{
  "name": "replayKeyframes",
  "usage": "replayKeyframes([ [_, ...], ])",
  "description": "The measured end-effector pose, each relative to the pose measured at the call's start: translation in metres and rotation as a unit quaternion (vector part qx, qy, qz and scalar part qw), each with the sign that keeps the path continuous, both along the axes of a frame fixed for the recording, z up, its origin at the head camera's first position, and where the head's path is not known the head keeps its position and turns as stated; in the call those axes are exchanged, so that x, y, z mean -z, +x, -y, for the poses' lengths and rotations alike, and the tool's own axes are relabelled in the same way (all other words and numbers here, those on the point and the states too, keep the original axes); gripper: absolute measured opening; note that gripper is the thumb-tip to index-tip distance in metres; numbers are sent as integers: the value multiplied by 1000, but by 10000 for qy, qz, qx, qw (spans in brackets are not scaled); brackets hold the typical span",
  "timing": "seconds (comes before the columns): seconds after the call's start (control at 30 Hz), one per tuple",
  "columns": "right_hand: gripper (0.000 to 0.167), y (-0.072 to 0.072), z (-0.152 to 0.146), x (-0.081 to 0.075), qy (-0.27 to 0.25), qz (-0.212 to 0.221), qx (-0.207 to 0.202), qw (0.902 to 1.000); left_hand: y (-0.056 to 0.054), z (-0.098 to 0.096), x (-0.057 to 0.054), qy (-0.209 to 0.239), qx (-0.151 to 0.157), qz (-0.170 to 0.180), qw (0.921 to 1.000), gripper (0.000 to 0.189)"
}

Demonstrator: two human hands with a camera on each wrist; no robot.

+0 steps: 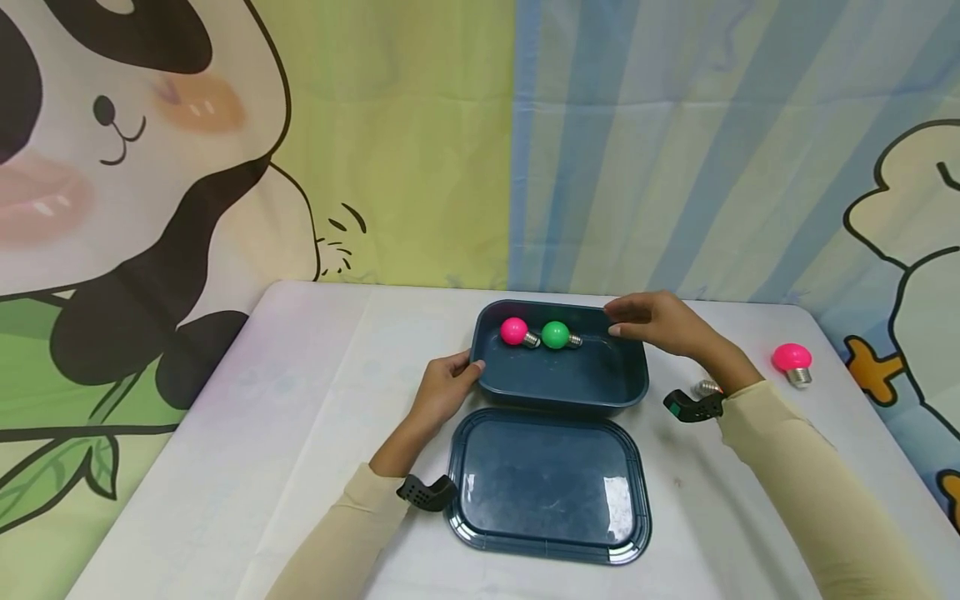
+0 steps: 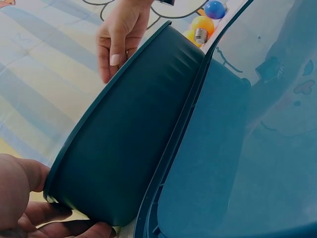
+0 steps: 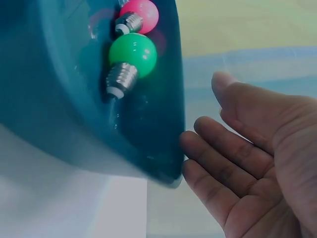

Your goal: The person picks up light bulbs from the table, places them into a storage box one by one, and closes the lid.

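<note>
A dark blue plastic box [image 1: 562, 387] sits on the white table. Inside it lie a pink light bulb [image 1: 514, 331] and a green light bulb [image 1: 555, 335], both with metal screw bases. My left hand [image 1: 442, 387] grips the box's left end, thumb at the rim and fingers curled beneath the outer wall in the left wrist view. At the far right corner, my right hand [image 1: 656, 321] holds nothing. Its fingers are loosely bent, with fingertips [image 3: 189, 141] right at the rim. The matching lid [image 1: 547, 483] lies flat in front of the box.
Another pink bulb [image 1: 792, 360] lies towards the table's right side. One more bulb [image 1: 707, 387] is mostly hidden behind the right wrist. The left wrist view shows a blue bulb [image 2: 214, 9] and an orange-yellow bulb [image 2: 202, 26] past the box. A printed curtain [image 1: 420, 150] hangs behind the table.
</note>
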State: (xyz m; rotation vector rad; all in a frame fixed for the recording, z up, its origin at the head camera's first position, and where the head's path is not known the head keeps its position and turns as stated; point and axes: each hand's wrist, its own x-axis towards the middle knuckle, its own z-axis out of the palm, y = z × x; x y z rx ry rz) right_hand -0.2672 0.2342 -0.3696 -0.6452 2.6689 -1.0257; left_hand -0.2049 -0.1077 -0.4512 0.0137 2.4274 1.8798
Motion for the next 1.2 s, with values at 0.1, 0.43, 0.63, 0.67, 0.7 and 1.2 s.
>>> replayKeyframes([
  [0.1,48,3,-4,1,42,-46,64,10000,0,0,0,-25,-5,-13,10000,44],
  [0.43,51,10,-19,2,27,26,382,9993,1,1,0,13,-38,-32,10000,43],
  [0.63,52,11,-27,7,22,-105,559,9984,1,-1,0,54,-3,-55,10000,42],
  [0.67,52,11,-29,8,31,-96,585,9982,1,-1,-1,49,-3,-62,10000,42],
  [0.7,52,11,-30,8,43,-73,619,9980,1,-1,0,40,-7,-62,10000,42],
  [1.2,51,22,-58,21,444,-178,945,9944,0,0,0,82,-2,-42,10000,43],
])
